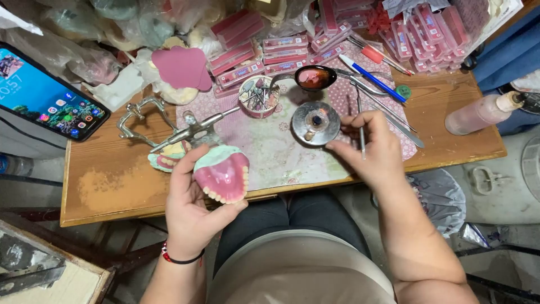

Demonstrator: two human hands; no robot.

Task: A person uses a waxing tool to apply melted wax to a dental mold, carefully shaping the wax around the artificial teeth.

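My left hand [188, 208] holds a pink denture model [222, 174] on a pale green base, teeth facing me, over the table's front edge. My right hand [374, 149] grips a thin metal hand tool [360, 126] upright; its fingertips rest beside a small round metal burner [315, 122] on the patterned mat [270, 146]. A second denture cast [167, 159] lies on the table just beyond my left hand, under a metal articulator frame [185, 132].
A smartphone [48, 95] leans at the far left. A cup of burs [259, 97], a ladle with pink wax [313, 77], pens and metal tools [382, 101], stacked pink tooth boxes [281, 50] and a pink squeeze bottle [481, 114] crowd the wooden table [112, 186].
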